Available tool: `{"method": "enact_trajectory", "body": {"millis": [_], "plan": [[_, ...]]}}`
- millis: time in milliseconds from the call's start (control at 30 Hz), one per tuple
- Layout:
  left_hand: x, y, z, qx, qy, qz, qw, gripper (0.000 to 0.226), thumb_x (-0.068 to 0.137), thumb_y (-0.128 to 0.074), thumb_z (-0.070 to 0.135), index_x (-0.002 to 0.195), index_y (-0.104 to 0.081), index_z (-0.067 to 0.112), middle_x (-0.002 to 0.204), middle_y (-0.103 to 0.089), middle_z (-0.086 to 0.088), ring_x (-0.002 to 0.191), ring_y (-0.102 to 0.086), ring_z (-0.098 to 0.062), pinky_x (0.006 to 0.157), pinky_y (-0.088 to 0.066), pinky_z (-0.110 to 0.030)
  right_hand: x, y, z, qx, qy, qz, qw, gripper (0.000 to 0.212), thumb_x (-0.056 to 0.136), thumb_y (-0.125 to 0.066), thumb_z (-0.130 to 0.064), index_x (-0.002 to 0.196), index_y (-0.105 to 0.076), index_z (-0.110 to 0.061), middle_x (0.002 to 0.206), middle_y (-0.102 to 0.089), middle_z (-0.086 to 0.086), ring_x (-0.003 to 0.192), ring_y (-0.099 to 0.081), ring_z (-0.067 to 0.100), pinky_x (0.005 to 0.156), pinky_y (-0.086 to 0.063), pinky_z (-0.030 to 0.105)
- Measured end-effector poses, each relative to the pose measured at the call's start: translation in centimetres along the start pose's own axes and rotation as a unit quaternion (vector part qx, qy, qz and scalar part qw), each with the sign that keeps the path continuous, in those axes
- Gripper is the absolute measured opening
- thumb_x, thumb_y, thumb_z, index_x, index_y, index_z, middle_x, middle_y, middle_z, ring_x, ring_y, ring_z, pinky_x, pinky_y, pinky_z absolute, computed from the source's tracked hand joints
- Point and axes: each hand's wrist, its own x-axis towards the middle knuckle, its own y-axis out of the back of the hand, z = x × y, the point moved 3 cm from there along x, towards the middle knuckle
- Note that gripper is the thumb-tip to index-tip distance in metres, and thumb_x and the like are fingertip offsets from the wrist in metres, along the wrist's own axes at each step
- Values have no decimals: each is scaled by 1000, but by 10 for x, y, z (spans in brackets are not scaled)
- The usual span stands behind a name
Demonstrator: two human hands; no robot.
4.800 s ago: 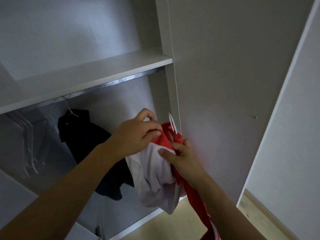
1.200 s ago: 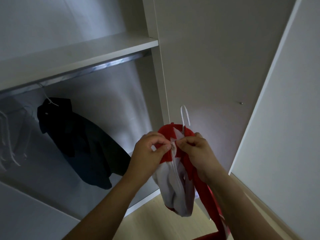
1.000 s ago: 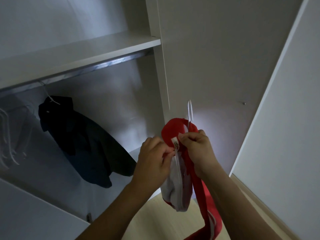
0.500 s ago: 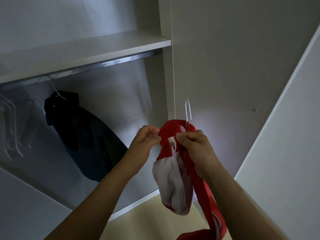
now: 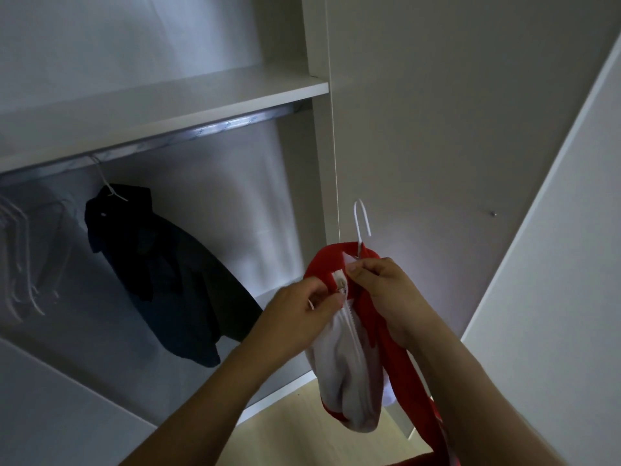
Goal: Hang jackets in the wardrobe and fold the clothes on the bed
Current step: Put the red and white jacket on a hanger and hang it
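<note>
A red and white jacket point(image 5: 349, 371) hangs from a white hanger whose hook point(image 5: 362, 220) sticks up above its red collar. My left hand point(image 5: 300, 317) pinches the jacket's front edge by the zipper near the collar. My right hand point(image 5: 386, 290) grips the collar just under the hook. Both hands hold the jacket in front of the open wardrobe, to the right of the metal rail point(image 5: 215, 127). A dark jacket point(image 5: 168, 274) hangs on the rail from a white hanger.
Several bare white hangers point(image 5: 23, 257) hang at the rail's far left. A white shelf point(image 5: 168, 99) runs above the rail. The wardrobe's side panel point(image 5: 437, 129) and an open door point(image 5: 554, 230) stand to the right. Light wood floor point(image 5: 302, 428) shows below.
My left hand has come back onto the jacket's front by the zipper after being briefly apart from it. The jacket and its hanger stay at about the same height.
</note>
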Motion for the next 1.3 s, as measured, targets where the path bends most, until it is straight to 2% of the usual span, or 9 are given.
{"method": "enact_trajectory", "body": {"millis": [167, 333, 533, 667, 733, 867, 967, 1133, 1300], "plan": [[3, -2, -6, 17, -27, 7, 999, 24, 98, -55, 31, 77, -59, 19, 72, -59, 5, 64, -55, -6, 66, -51, -27, 2, 3, 7, -37, -38, -24, 998, 38, 84, -62, -32, 88, -70, 5, 92, -63, 36, 78, -63, 38, 86, -50, 58], [-9, -7, 2, 44, -62, -1, 997, 25, 98, -52, 28, 76, -57, 18, 69, -55, 2, 63, -51, -8, 59, -42, -26, 4, 3, 14, -31, -17, 69, 997, 22, 94, -59, -8, 79, -71, 3, 77, -69, 23, 67, -62, 31, 67, -52, 37], [-35, -24, 0, -35, 62, -212, 975, 24, 98, -54, 29, 74, -61, 28, 81, -60, 8, 85, -61, -14, 72, -50, -26, 11, 27, -6, 69, -10, 140, 988, 28, 93, -60, -5, 67, -69, -11, 72, -65, 13, 75, -61, 28, 79, -52, 40], [-2, 7, 8, -84, 54, -57, 993, 21, 89, -63, 48, 103, -58, 32, 104, -60, 13, 94, -58, -5, 76, -48, -25, 1, 11, -18, -3, 25, 30, 999, 31, 93, -61, -13, 66, -76, -17, 88, -68, 26, 85, -66, 44, 88, -55, 51], [14, 12, 14, -69, 43, -91, 993, 31, 86, -65, 51, 109, -61, 30, 104, -63, 13, 93, -61, -5, 79, -53, -27, -2, 4, -17, -25, 36, 19, 999, 26, 93, -62, -18, 72, -77, -18, 103, -65, 20, 87, -69, 36, 84, -57, 50], [25, 12, 8, 9, 36, -75, 996, 31, 91, -63, 41, 83, -67, 12, 65, -57, 2, 58, -53, -11, 62, -44, -31, -1, 8, -14, 2, 46, 56, 997, 20, 93, -62, -16, 79, -77, -15, 98, -70, 15, 79, -69, 25, 70, -59, 31], [23, 22, -3, -142, 86, 47, 985, 28, 92, -64, 34, 74, -69, 13, 63, -61, -2, 62, -58, -19, 62, -44, -30, 3, 18, 2, -55, 57, 98, 992, 19, 92, -65, -18, 76, -73, -10, 79, -61, 27, 55, -54, 22, 49, -46, 26], [21, 35, -1, -322, 116, 133, 930, 14, 91, -67, 25, 89, -76, 14, 93, -74, -13, 97, -68, -33, 94, -51, -48, -6, 10, 35, -183, 22, 32, 982, 10, 85, -72, -30, 75, -72, -30, 102, -44, 8, 88, -56, 11, 83, -43, 13], [17, 35, 5, -319, 105, 129, 933, 16, 93, -64, 28, 93, -74, 15, 90, -75, -8, 90, -70, -26, 91, -54, -47, -9, -4, 30, -199, 22, -57, 978, 11, 86, -70, -35, 86, -75, -25, 106, -42, 5, 90, -53, 3, 74, -35, -2]]}}
